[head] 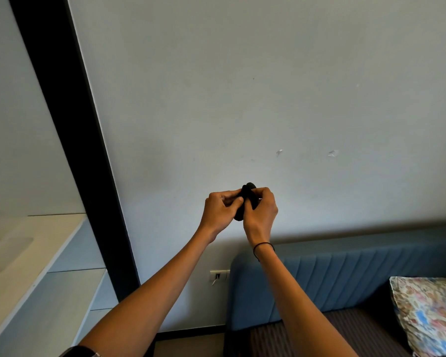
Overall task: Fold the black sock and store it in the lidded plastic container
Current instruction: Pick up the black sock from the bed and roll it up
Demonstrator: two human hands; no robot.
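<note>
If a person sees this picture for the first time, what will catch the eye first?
First, the two hands raised in the middle against the pale wall: the left hand and right hand together pinch a bunched black sock. Next, the broad black strip running diagonally down the left. At lower right, the blue padded headboard and a flowered pillow.

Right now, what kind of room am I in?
Probably a bedroom: a blue padded headboard against the wall, a floral pillow on the bed, and a built-in shelf unit to the left.
</note>
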